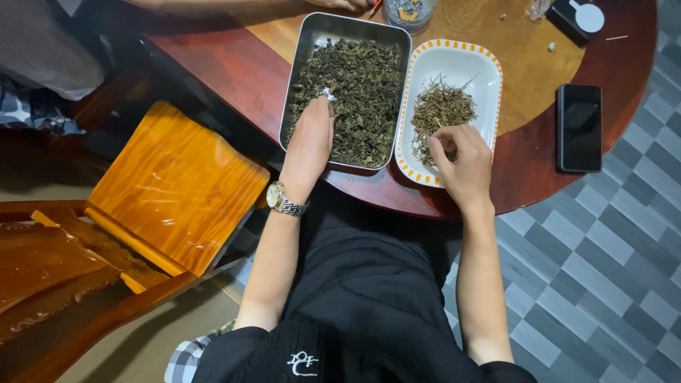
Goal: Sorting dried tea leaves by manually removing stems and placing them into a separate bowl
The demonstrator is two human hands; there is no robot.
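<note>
Landmark: rectangular steel tray (301, 64) of dark dried leaves (355, 92), set on the round red-brown wooden table (234, 67), near edge.

Left hand (308, 142) lies palm-down over the steel tray's near-left corner, fingers (320, 113) stretched and close together onto the leaves; not closed on anything I can make out. Silver wristwatch (282, 199) just off the tray's near rim.

Right of the steel tray, touching or nearly so: white oblong dish with orange-dashed rim (489, 78), holding a heap of pale thin stems (440, 110). Right hand (461, 163) over its near end, fingers curled down into the stems, pinched; what it grips is hidden.

Judgement: sorting goes best if the left hand spreads the leaves thin so stems show, and the right lets go low over the dish so nothing scatters.

Further right of the dish, black phone (579, 128) face-up. Left of the steel tray, off the table, orange wooden chair seat (177, 184). Beyond its far rim, another person's hand (347, 3).
</note>
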